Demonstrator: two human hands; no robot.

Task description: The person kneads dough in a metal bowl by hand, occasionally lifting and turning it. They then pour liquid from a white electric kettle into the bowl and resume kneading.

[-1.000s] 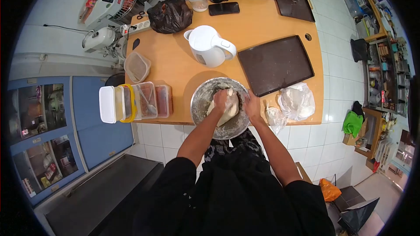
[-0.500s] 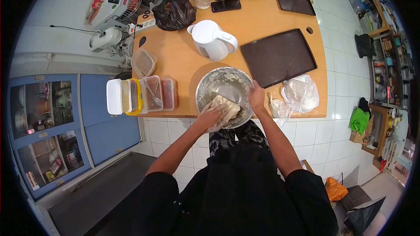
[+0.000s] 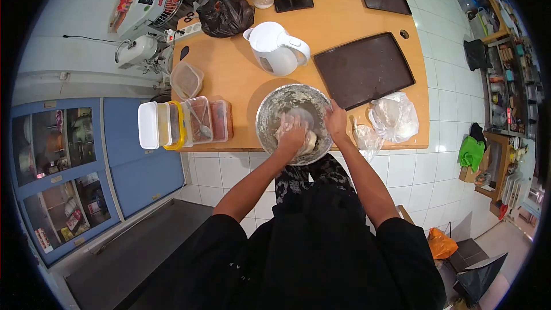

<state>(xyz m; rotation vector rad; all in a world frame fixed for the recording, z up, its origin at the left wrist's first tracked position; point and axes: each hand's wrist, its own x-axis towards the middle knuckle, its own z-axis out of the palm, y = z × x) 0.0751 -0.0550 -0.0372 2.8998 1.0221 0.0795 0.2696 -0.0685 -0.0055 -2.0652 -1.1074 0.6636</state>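
A metal mixing bowl (image 3: 267, 117) with flour and dough smears on its walls sits at the table's front edge, partly overhanging it. Inside lies a pale lump of dough (image 3: 310, 142). My left hand (image 3: 293, 133), coated in flour, presses on the dough with its fingers curled over the far side, hiding part of the lump. At the bowl's right rim, my right hand (image 3: 335, 121) grips the edge, fingers closed on it.
Behind the bowl stands a white electric kettle (image 3: 275, 51). A dark baking tray (image 3: 364, 69) and knotted plastic bags (image 3: 395, 117) are to the right. Several plastic containers (image 3: 198, 119) line the left, near a black bag (image 3: 227, 14) and a phone (image 3: 294, 3).
My left hand has moved from the dough's left side to on top of it, further inside the bowl. My right hand stays on the rim.
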